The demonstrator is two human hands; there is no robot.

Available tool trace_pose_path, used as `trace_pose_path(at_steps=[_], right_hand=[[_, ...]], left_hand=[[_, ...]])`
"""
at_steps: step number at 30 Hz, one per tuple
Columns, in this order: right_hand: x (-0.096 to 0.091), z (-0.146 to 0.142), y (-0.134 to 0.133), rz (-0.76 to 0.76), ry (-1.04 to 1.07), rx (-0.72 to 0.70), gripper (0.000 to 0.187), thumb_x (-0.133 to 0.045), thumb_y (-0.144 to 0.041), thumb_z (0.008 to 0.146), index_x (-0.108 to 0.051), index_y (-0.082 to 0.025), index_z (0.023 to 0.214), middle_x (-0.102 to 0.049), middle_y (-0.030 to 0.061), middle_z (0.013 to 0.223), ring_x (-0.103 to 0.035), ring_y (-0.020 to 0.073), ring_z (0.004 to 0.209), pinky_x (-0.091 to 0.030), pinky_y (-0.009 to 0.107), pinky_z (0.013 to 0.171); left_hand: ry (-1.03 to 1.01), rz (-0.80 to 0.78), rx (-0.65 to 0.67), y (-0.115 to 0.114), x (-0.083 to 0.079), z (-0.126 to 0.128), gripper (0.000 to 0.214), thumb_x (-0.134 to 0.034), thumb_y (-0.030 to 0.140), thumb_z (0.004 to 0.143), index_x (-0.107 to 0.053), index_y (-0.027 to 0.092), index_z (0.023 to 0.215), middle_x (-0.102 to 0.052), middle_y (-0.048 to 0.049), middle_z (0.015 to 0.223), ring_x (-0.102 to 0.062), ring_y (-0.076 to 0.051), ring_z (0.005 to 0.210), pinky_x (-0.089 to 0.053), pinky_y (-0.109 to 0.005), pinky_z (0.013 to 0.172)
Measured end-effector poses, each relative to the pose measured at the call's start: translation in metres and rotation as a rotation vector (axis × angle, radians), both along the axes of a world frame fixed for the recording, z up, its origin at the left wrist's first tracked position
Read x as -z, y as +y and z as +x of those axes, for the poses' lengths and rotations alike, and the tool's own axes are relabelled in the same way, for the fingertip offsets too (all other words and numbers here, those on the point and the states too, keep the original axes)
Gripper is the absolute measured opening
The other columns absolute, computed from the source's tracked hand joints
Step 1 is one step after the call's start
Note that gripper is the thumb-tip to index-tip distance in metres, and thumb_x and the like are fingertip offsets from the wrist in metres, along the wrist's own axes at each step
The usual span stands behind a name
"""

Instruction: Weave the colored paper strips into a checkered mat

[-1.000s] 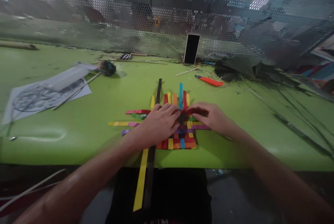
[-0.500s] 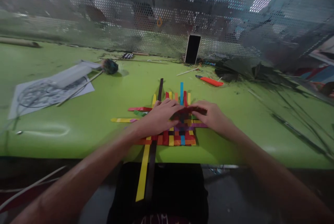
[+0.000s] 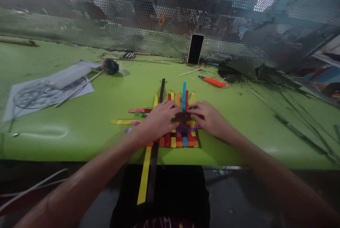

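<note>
A woven mat of coloured paper strips (image 3: 185, 140) lies near the table's front edge, with loose strip ends sticking out around it. My left hand (image 3: 160, 118) rests over its left part, fingers curled at a dark red strip (image 3: 183, 112). At the right side, my right hand (image 3: 209, 118) pinches the other end of that strip between thumb and fingers. A blue strip (image 3: 184, 91) stands out beyond the far side, crossing near the red one. A long yellow strip (image 3: 145, 178) and a black strip (image 3: 152, 175) hang over the table edge. My fingers hide part of the weave.
On the green table (image 3: 66, 146), a phone (image 3: 195, 49) leans against the perforated metal screen (image 3: 119, 19). An orange-handled cutter (image 3: 214, 81) lies behind the mat. Printed paper (image 3: 18, 97) and a dark ball (image 3: 110, 66) are left; dark leaves (image 3: 239, 70) lie right.
The red strip, arched up between my hands before, now lies lower across the mat. My right hand has shifted slightly left, and more of the blue strip shows.
</note>
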State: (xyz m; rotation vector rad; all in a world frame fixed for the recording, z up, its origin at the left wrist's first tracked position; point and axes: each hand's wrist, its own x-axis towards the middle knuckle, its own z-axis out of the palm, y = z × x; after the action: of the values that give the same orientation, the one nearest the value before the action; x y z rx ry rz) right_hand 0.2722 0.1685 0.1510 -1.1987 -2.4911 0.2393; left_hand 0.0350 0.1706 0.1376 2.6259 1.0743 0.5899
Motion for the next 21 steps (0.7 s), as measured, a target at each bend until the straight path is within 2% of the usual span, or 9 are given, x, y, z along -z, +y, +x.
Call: trace_pose_path(at_steps=[6,13,19,21], right_hand=[[0.007,0.001,0.003,0.017,-0.005,-0.052,0.030,-0.055,-0.016,0.097,-0.078,-0.024,0.114,-0.072,0.0093,0.120,-0.061,0.0261,0.112,-0.048,0.047,0.100],[0.009,0.000,0.003,0.027,0.003,-0.061,0.031,-0.055,-0.016,0.096,-0.077,-0.025,0.116,-0.073,0.0088,0.121,-0.062,0.0261,0.112,-0.047,0.048,0.100],[0.012,-0.001,0.002,0.048,0.007,-0.048,0.031,-0.055,-0.017,0.097,-0.071,-0.024,0.123,-0.074,0.0060,0.122,-0.063,0.0240,0.111,-0.045,0.044,0.101],[0.014,0.000,0.001,0.050,-0.017,-0.030,0.031,-0.054,-0.020,0.098,-0.070,-0.026,0.125,-0.072,0.0047,0.127,-0.062,0.0246,0.114,-0.045,0.045,0.101]], left_hand=[[0.071,0.026,0.042,-0.001,-0.003,-0.001,0.035,-0.057,0.024,0.097,-0.065,0.019,0.130,-0.059,-0.0101,0.122,-0.053,-0.027,0.116,-0.046,-0.045,0.104],[0.131,0.114,0.058,-0.005,-0.002,-0.001,0.031,-0.052,0.030,0.102,-0.066,0.018,0.127,-0.058,-0.0123,0.119,-0.054,-0.029,0.113,-0.048,-0.046,0.098],[0.221,0.221,0.157,-0.015,-0.002,-0.005,0.027,-0.044,0.018,0.105,-0.069,0.018,0.115,-0.058,-0.0135,0.130,-0.053,-0.028,0.121,-0.043,-0.046,0.108],[0.244,0.260,0.153,-0.019,-0.001,-0.006,0.028,-0.043,0.016,0.104,-0.068,0.016,0.117,-0.058,-0.0140,0.132,-0.052,-0.028,0.124,-0.041,-0.045,0.112]])
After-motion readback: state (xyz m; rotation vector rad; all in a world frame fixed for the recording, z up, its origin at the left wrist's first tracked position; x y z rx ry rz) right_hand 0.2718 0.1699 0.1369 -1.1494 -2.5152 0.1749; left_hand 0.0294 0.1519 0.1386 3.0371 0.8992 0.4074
